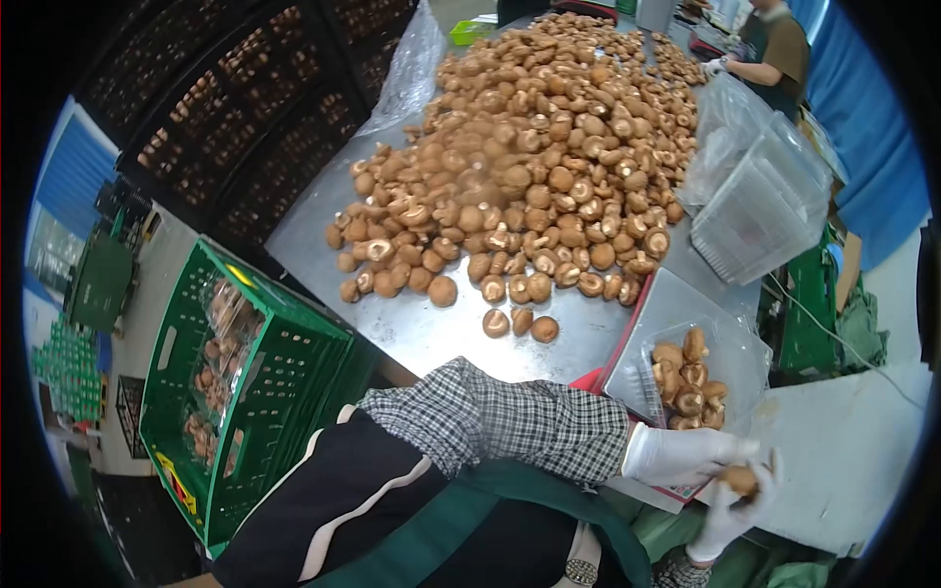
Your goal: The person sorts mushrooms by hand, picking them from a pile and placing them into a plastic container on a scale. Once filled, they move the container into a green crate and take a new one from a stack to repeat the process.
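Head view shows, nearest the camera, both gloved hands meeting at the lower right. With the picture turned, which hand is which is hard to settle: the left hand (686, 453) seems to come out of a checked sleeve (510, 421), and the right hand (730, 514) rises from the bottom edge, its wrist cut off by the frame. Between them sits one mushroom (742, 479), with fingers of both hands closed around it; most of it is hidden by the gloves.

Just beyond the hands, a clear plastic tray (730, 355) holds a small heap of mushrooms and rests on a flat grey scale (667, 304); the scale's near edge is covered by the left hand.

To the left, below the tabletop (421, 328), stands a green crate (265, 392) with bagged mushrooms inside, hard to make out through the slats.

Farther off, a big pile of mushrooms (529, 167) spreads across the tabletop. Beside it on the right stands a stack of empty clear trays (765, 206). At the far end another person (769, 49) works, only partly in frame.
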`<state>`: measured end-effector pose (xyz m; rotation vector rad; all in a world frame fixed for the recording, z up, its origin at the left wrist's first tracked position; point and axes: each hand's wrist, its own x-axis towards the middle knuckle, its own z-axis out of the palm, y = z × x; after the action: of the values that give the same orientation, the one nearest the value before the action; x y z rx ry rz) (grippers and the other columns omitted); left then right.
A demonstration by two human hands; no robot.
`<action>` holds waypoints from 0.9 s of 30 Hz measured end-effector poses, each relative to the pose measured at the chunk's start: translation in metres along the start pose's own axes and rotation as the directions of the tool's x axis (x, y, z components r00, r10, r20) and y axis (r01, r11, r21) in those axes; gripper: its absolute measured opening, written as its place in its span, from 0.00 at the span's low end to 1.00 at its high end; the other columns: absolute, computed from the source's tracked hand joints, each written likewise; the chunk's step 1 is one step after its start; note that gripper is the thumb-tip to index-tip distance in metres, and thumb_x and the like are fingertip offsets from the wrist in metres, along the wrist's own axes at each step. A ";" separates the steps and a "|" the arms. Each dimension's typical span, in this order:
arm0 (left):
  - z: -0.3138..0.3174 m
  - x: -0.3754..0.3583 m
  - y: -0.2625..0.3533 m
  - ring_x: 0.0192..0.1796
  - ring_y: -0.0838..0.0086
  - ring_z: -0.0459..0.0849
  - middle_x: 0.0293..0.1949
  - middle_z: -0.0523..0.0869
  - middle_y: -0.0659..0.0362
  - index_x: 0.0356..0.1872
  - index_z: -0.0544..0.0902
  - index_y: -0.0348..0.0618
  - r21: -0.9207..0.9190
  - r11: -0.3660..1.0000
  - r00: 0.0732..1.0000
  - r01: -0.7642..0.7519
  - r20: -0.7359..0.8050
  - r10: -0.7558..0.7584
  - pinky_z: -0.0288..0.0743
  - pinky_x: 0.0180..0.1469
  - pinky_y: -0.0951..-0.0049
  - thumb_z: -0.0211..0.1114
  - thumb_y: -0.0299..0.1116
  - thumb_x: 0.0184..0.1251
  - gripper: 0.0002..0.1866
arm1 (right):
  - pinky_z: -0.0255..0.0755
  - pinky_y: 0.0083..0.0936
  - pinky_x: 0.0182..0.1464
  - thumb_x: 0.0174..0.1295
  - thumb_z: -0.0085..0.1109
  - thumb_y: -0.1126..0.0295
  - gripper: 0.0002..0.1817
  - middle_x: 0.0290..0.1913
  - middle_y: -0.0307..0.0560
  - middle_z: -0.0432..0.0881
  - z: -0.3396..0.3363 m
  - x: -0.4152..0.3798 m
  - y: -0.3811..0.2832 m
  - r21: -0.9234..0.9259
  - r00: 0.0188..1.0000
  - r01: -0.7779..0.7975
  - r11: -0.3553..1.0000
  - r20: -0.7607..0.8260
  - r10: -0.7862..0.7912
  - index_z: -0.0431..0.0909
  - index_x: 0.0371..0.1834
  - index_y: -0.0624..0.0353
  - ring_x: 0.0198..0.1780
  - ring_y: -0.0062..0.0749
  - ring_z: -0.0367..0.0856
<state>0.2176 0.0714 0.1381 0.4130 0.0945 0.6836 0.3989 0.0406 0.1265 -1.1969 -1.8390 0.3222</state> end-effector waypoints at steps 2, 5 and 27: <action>-0.016 -0.011 0.015 0.50 0.77 0.75 0.51 0.75 0.56 0.53 0.71 0.38 0.687 0.714 0.985 -0.136 0.014 0.174 0.70 0.52 0.78 0.54 0.48 0.70 0.23 | 0.62 0.32 0.61 0.60 0.59 0.64 0.24 0.63 0.56 0.66 -0.012 0.000 0.029 0.036 0.930 -0.269 0.962 -0.249 0.270 0.68 0.56 0.65 0.60 0.40 0.67; -0.019 -0.074 0.037 0.54 0.70 0.75 0.57 0.73 0.50 0.57 0.69 0.34 0.896 0.384 0.877 -0.222 0.011 0.481 0.69 0.57 0.73 0.65 0.36 0.62 0.25 | 0.62 0.30 0.63 0.66 0.54 0.66 0.22 0.63 0.55 0.67 -0.040 -0.018 0.123 0.121 0.730 -0.569 0.814 -0.382 0.567 0.67 0.57 0.69 0.61 0.36 0.67; -0.199 -0.314 0.186 0.61 0.48 0.68 0.60 0.73 0.47 0.59 0.75 0.48 0.504 -0.139 0.274 0.852 -0.204 0.940 0.63 0.64 0.57 0.62 0.51 0.57 0.30 | 0.67 0.39 0.56 0.53 0.61 0.67 0.19 0.50 0.52 0.77 0.359 0.063 -0.099 0.080 0.860 0.303 0.950 0.406 -0.309 0.76 0.49 0.60 0.53 0.48 0.73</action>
<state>-0.1799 0.0708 0.0152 1.6811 2.4293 0.7640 0.0482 0.1289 0.0184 -0.8446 -2.3559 0.4302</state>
